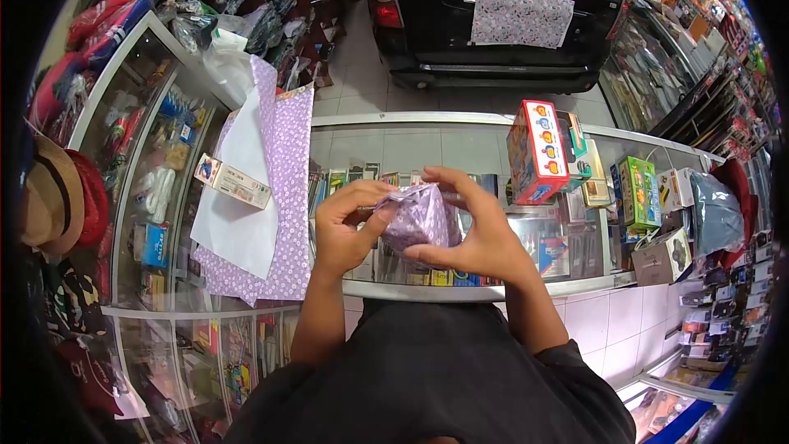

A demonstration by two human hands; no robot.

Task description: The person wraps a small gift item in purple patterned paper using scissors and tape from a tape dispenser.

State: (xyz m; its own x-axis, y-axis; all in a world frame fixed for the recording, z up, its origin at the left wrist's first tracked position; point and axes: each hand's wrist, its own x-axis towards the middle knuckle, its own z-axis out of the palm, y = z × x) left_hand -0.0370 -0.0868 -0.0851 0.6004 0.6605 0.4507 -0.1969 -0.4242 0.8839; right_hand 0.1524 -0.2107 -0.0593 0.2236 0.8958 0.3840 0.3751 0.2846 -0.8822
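Over the glass counter, a small package wrapped in shiny purple patterned paper (427, 226) is held between both hands. My left hand (349, 226) grips its left side, with thumb and fingers at the gathered upper edge. Around the right side curls my right hand (485, 234), its fingers at the top corner and its thumb across the lower part. What is inside the wrapping is hidden. To the left lie sheets of purple flowered paper (292, 156), white side up in part, with a small narrow box (233, 182) on top.
The glass counter (403, 289) has a metal front edge. At its right stand a red box (540, 152), a green box (639, 191) and a white box (662, 257). A glass display case (131, 156) is on the left. Beyond the counter, a black car (501, 25) is parked.
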